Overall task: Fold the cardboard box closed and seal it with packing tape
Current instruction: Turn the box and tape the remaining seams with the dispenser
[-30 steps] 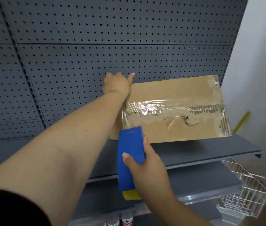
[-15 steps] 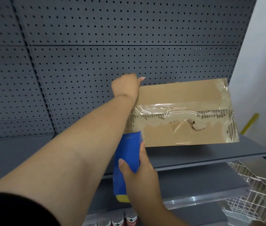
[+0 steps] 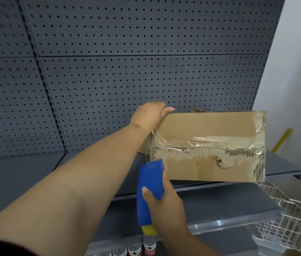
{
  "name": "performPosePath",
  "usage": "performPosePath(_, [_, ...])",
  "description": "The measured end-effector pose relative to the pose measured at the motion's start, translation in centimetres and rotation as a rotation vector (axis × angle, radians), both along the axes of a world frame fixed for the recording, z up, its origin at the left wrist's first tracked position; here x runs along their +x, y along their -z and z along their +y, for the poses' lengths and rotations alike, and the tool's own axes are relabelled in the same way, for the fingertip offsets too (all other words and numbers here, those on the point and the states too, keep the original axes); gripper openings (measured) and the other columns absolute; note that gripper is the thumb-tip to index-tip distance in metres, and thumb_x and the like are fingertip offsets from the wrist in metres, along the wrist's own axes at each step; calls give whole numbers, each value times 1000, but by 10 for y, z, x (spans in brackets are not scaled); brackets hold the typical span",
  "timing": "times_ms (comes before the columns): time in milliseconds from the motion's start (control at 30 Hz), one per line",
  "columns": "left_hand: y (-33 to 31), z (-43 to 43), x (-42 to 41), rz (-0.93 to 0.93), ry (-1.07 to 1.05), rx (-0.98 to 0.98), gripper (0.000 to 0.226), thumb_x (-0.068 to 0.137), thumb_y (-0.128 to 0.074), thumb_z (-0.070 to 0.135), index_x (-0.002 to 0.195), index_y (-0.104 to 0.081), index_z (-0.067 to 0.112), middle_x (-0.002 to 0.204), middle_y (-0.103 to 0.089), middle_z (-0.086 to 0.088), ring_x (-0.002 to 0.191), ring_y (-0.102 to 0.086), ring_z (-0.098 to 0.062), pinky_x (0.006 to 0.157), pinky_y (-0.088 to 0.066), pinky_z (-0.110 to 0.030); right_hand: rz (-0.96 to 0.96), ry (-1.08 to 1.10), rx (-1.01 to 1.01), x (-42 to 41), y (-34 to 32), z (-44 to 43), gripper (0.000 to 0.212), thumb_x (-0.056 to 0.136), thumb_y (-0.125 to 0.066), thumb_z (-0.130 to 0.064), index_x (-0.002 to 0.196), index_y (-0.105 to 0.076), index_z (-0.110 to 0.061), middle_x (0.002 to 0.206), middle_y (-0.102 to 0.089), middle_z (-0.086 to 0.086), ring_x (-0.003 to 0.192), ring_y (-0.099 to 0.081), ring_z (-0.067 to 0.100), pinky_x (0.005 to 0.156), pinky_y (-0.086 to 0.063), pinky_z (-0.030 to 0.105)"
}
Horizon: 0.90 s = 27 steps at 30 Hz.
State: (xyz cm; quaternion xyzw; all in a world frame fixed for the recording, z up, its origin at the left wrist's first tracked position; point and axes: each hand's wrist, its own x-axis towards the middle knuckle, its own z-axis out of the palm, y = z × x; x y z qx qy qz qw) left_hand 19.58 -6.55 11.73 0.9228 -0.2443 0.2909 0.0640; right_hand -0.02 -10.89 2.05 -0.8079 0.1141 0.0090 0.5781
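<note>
Since half a second ago almost nothing has changed places: the box [image 3: 210, 126] and both hands only sit a little lower in the view, and a scrap of cardboard now peeks over the box's top edge.

The box is plain brown cardboard. It stands on the grey shelf [image 3: 35, 174], towards its right end, with one long face turned to the camera. A band of clear tape [image 3: 210, 142] runs across the middle of that face, wrinkled and shiny. Along the seam under it the paper skin is torn away in ragged patches, so the ribbed inner layer shows. More clear tape wraps the right edge.

The left hand [image 3: 148, 116] grips the box's upper left corner. Its thumb lies along the top edge and its fingers are hidden behind the box.

The right hand [image 3: 166, 206] is curled round a blue tape dispenser [image 3: 150, 182] with a yellow lower end, the thumb lying across its front. The dispenser's top end is at the box's lower left corner; I cannot tell if it touches.

Behind the box rises a dark grey pegboard panel [image 3: 127, 71]. A second shelf [image 3: 220, 204] lies below, with a white wire basket [image 3: 284, 228] hanging at its right end. Bottles with red labels [image 3: 148, 247] show at the bottom edge. A yellow stick [image 3: 282, 140] leans near the white wall [image 3: 297, 52] on the right.
</note>
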Motion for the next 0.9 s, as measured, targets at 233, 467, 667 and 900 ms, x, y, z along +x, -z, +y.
performPosePath(233, [-11,-10,11,79,-50,-89,48,99,-26,48,78,-44,8,74,-50,-7,74,-51,-29,61,-35,-32,13,-5,14,-3,-11,-9,75,93,-51,-39,150,-3,-32,110,-58,0,68,-42,8,75,-39,20])
performPosePath(467, [-28,-21,32,133,-165,-79,51,100,-22,44,80,-48,5,61,-41,-4,72,-48,-27,64,-37,-32,-51,-33,-115,2,-22,-28,75,91,-51,-43,149,-4,-36,92,-55,-5,77,-54,9,82,-50,28])
performPosePath(667, [-40,-32,56,217,-236,-108,55,101,-24,43,68,-44,3,66,-47,-8,75,-47,-26,66,-37,-33,-87,-70,-135,10,-36,-47,76,90,-52,-45,149,-4,-37,95,-53,-7,69,-50,4,75,-49,24])
performPosePath(900, [-46,-43,82,335,-280,-163,55,98,-27,48,70,-47,6,71,-49,-9,80,-50,-29,72,-38,-33,-131,-120,-103,30,-48,-62,74,90,-54,-42,149,-9,-40,100,-52,-8,80,-54,6,82,-50,24])
